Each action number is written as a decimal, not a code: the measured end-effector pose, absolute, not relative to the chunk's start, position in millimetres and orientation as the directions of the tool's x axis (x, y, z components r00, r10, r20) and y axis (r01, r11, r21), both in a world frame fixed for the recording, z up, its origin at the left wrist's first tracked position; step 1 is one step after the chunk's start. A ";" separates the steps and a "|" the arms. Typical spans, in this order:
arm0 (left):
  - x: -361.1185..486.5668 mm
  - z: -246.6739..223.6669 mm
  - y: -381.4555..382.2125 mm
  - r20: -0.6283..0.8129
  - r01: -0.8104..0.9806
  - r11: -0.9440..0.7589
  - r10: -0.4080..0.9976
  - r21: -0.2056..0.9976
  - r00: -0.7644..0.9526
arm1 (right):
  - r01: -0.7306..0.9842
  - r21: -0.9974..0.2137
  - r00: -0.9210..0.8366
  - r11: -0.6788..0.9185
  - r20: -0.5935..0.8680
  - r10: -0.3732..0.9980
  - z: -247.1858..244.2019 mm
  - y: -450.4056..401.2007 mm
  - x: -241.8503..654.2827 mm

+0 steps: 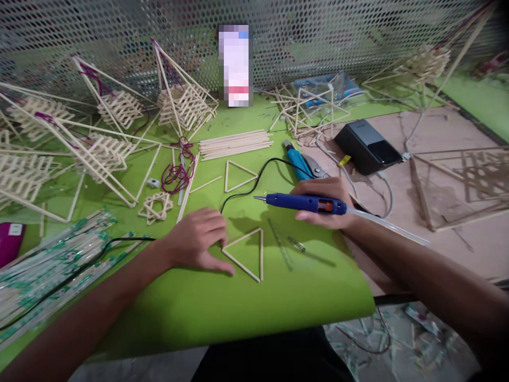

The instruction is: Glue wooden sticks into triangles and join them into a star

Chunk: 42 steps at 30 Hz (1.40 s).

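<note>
My right hand point(330, 187) is wrapped round a blue glue gun point(290, 202), held above the green sheet with its metal nozzle pointing left. A clear glue stick point(389, 226) sticks out of the gun's rear. Below the nozzle, a triangle of thin wooden sticks point(261, 254) lies flat. At its left corner rests my left hand point(199, 239), thumb spread away from the fingers; I see nothing held in it. A second stick triangle point(227, 176) lies farther back, beside the gun's black cord point(258, 180).
Stick frames point(115, 109) with purple thread crowd the back left. Loose sticks point(236, 144), teal pruning shears point(295, 159) and a dark grey box point(368, 146) lie behind my hands. Wrapped sticks point(63, 265) lie left. A phone point(235, 63) leans against the perforated metal screen point(183, 26).
</note>
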State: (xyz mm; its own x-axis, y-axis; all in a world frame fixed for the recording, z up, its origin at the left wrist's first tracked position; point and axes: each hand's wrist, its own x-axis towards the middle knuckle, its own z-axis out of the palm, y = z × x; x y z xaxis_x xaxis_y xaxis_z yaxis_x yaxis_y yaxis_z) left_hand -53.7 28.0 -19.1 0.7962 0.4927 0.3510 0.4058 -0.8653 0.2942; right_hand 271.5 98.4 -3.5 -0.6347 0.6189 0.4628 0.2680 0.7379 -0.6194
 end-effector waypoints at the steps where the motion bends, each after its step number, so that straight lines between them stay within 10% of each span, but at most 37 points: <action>1: -53.9 -17.7 25.4 0.359 0.362 -0.880 0.460 0.308 0.812 | 0.269 -0.619 -0.636 0.738 0.461 0.619 -3.6 98.4 271.5; 42: -46.5 -8.9 16.0 0.273 0.372 -0.876 0.456 0.308 0.847 | 0.332 -0.635 -0.628 0.698 0.403 0.665 -0.4 97.4 270.6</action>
